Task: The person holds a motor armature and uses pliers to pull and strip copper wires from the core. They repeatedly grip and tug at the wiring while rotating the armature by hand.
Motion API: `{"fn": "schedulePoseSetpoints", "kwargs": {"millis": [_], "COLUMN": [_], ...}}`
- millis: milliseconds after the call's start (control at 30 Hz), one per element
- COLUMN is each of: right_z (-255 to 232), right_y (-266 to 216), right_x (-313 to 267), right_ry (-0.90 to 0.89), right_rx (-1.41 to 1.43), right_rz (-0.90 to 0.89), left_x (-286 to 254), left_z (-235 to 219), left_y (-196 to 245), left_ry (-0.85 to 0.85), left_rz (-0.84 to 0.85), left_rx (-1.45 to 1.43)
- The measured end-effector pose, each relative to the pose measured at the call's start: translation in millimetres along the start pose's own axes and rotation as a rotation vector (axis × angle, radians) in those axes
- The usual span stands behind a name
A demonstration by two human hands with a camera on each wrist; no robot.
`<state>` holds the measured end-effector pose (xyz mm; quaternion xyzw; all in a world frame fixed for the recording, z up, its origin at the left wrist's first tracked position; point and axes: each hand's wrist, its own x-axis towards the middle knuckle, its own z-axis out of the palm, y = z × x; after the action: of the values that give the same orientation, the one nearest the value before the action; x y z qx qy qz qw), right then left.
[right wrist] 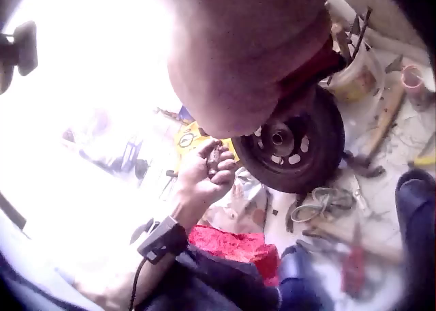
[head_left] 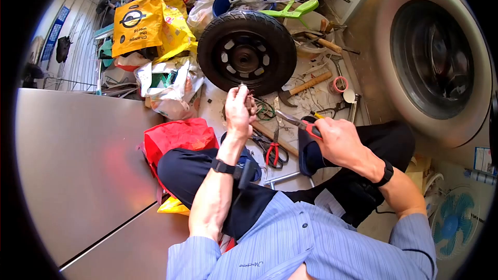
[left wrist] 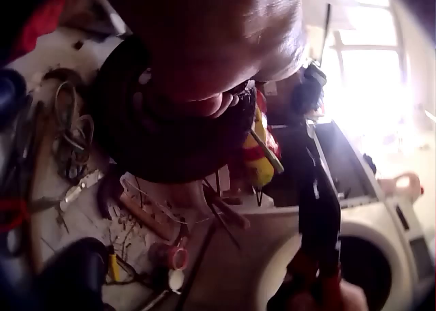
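My left hand (head_left: 239,111) grips a small, dirty metal part (right wrist: 214,161) in its curled fingers, just in front of a black wheel with a tyre (head_left: 207,54). What kind of part it is I cannot tell. To the right, my right hand (head_left: 340,140) holds red-handled pliers (head_left: 293,120), their tip pointing up and left towards the left hand. A gap separates the pliers (left wrist: 320,209) from the left hand (left wrist: 204,41) in the left wrist view. In the right wrist view, the right hand (right wrist: 245,58) hides most of the pliers.
A hammer (head_left: 311,82) and red-handled cutters (head_left: 273,151) lie on the littered floor between the feet and the wheel. A washing machine (head_left: 378,46) stands on the right, a grey panel (head_left: 88,161) on the left. Bags, including a yellow one (head_left: 137,26), crowd the back.
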<state>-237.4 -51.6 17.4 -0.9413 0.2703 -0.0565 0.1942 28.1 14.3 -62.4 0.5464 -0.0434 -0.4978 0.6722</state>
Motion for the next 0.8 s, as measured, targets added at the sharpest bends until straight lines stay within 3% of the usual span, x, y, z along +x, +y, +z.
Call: {"fn": "schedulePoseSetpoints", "kwargs": {"millis": [167,300,467,567,633,800], "right_z": [-1,-9,-9,-5,1,12], "right_y": [7,-6,-4,-3,-4,-2], "right_x": [3,7,10,12,11,12], "right_ry": [0.059,-0.096,-0.177,-0.15,-0.049,0.003], "right_rx": [0.12,0.237,0.256,0.249,0.009,-0.077], "right_rz": [0.01,0.051,0.124,0.078,0.034,-0.025], "left_x": [-2,-17,-18,-22,-27,-34], "left_z": [-3,7,16,20,24,33], "left_y": [3,0,-4,-4,-1,-4], "left_ry": [-0.209,-0.29,-0.295,-0.242,-0.188,-0.086], "left_rz": [-0.142,-0.299,-0.319,-0.295,-0.2,0.027], "left_rx": [-0.234,-0.444,-0.474,-0.443,-0.369,-0.093]}}
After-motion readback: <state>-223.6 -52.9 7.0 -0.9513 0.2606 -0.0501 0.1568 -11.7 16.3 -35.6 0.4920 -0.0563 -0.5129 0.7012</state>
